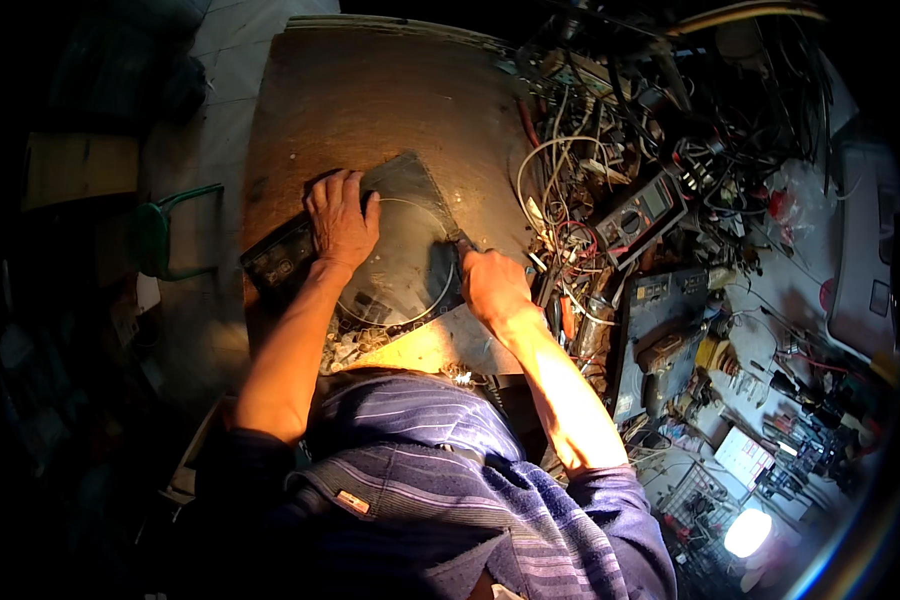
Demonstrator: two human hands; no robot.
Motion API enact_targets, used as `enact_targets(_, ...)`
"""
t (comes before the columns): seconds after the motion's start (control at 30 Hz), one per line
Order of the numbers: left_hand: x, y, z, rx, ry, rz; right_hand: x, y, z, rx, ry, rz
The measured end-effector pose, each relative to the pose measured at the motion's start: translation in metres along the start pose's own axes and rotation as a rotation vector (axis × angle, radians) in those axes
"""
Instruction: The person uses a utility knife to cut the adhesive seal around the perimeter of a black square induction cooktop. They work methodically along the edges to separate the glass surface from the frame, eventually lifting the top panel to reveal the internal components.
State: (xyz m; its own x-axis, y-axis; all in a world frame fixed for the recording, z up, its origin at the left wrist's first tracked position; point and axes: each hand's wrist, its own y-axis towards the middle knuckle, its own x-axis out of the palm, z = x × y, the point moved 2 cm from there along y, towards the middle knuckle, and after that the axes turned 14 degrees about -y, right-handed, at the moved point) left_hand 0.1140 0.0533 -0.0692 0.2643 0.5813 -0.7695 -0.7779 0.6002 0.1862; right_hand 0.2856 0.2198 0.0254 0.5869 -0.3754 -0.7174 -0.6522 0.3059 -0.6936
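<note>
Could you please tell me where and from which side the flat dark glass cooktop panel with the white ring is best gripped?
Probably by its two opposite edges. The flat dark glass cooktop panel lies tilted on the brown wooden bench; the left hand presses its far-left edge, the right hand its right edge.

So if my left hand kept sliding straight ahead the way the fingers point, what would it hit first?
Probably nothing soon. The left hand lies flat on the dark glass panel, fingers pointing up the bare wooden board. Past the panel's edge the board looks free, though depth is unclear.
</note>
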Motion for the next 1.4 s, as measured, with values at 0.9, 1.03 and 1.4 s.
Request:
enact_targets(0.9,-0.001,-0.002,-0.004,-0.027,0.003,0.002,-0.014,0.008,0.023,-0.001,0.009,0.328)
enact_targets(1.03,-0.003,-0.001,-0.001,-0.006,0.008,0.008,0.034,-0.050,0.027,0.033,-0.024,0.247)
enact_targets(1.4,0.004,-0.003,-0.007,-0.007,0.057,-0.008,0.106,-0.100,0.033,0.065,0.027,0.198)
